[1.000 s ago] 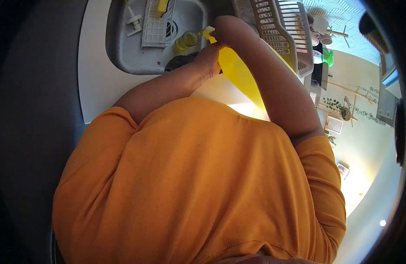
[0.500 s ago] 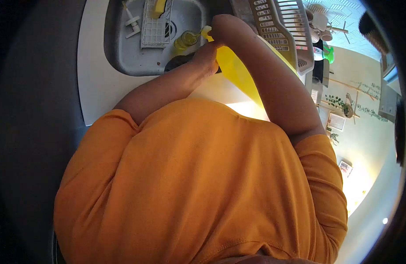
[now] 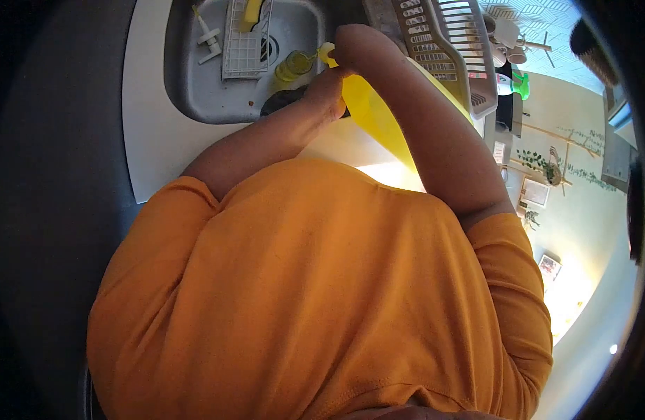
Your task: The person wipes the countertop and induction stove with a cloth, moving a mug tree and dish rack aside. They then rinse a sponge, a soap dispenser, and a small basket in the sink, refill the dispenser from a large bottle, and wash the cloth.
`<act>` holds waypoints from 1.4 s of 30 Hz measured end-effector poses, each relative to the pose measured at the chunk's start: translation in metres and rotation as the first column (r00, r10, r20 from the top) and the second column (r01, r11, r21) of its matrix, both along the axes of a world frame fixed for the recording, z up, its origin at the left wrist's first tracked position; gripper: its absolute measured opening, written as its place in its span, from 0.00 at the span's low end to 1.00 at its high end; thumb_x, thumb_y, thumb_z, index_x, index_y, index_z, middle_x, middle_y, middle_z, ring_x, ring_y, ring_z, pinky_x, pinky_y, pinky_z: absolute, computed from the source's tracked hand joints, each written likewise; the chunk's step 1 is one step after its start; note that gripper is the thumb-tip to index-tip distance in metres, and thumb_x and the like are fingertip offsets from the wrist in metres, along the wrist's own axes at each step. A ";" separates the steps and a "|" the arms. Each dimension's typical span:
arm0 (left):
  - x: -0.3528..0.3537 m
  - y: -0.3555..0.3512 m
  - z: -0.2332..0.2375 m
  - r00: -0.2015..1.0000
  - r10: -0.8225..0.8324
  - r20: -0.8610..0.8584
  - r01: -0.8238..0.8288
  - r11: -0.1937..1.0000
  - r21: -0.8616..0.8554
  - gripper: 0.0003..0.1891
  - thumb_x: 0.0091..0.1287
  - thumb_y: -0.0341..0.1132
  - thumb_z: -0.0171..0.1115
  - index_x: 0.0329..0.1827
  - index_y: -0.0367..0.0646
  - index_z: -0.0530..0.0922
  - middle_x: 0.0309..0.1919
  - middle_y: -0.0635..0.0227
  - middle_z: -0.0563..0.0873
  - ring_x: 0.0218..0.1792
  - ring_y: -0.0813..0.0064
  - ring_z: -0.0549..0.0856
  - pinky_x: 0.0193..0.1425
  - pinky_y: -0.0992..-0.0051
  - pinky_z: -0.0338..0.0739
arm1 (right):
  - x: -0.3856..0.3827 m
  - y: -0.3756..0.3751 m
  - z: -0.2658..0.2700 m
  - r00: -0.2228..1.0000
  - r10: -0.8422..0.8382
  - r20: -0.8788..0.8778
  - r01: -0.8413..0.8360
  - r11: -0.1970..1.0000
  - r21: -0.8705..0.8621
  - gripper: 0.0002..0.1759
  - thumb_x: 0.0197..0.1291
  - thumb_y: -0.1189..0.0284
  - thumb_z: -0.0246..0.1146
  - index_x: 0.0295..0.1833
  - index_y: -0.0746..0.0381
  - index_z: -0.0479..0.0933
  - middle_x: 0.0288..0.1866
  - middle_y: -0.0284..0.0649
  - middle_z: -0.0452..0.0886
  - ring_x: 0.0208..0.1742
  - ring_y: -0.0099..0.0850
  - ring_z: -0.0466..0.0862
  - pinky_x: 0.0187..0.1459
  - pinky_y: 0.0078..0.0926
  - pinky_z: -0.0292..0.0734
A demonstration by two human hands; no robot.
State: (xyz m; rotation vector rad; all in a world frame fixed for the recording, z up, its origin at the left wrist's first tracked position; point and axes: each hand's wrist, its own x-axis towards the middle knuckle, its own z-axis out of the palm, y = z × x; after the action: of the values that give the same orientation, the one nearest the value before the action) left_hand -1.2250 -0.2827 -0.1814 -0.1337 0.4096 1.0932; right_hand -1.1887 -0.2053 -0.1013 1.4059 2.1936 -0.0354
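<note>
My right hand [image 3: 361, 45] is wrapped round the neck end of a large, see-through yellow container [image 3: 385, 122], which is tilted toward the sink. From below, my left hand [image 3: 327, 91] grips the same container near its mouth; most of its fingers are hidden. The container's pale yellow mouth [image 3: 326, 52] pokes out past my hands. A thin yellow-green streak runs from it to a small clear vessel [image 3: 294, 65] with yellow-green liquid, standing in the sink. A dark object [image 3: 284, 101] lies beside that vessel, partly covered by my left forearm.
The metal sink [image 3: 189, 91] holds a white wire rack [image 3: 245, 59] with a yellow sponge [image 3: 251, 15] and a white pump top [image 3: 209, 40]. A slotted dish drainer [image 3: 462, 42] stands to the right. Behind it are mugs [image 3: 506, 31] and a green-topped spray bottle [image 3: 520, 85].
The view has shifted very slightly. Both hands and the tilted yellow container keep their positions over the sink edge.
</note>
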 end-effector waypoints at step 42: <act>-0.052 -0.269 0.047 0.380 0.308 -0.872 -0.126 0.951 0.281 0.21 0.67 0.47 0.57 0.61 0.50 0.75 0.48 0.76 0.81 0.30 0.87 0.66 0.35 0.85 0.62 | 0.149 -0.229 0.138 -0.306 -0.279 -0.910 -0.282 0.940 -0.193 0.20 0.45 0.81 0.74 0.37 0.61 0.68 0.34 0.40 0.82 0.29 0.21 0.80 0.32 0.17 0.78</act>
State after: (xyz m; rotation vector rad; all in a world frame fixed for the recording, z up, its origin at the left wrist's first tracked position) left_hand -1.2769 -0.5518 -0.1347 0.6507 1.3378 1.4041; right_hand -1.0393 -0.4342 0.0367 1.0346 2.9459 -2.5018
